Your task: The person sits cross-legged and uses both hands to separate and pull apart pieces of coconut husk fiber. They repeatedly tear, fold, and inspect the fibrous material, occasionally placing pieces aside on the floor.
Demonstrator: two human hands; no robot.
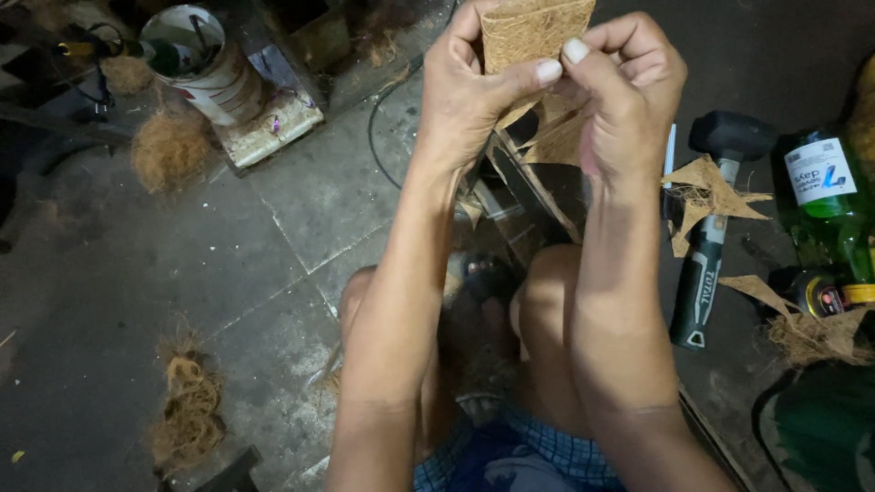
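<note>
Two hands pinching a coir sheet above the knees.
Left hand (474, 96) and right hand (629, 91) press fingertips onto the fibre sheet (533, 32); a mallet (715, 214) lies right.

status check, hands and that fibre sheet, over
Left hand and right hand both pinching fibre sheet, held up. Mallet and green bottle on floor at right, apart. Nothing blocking.
</note>
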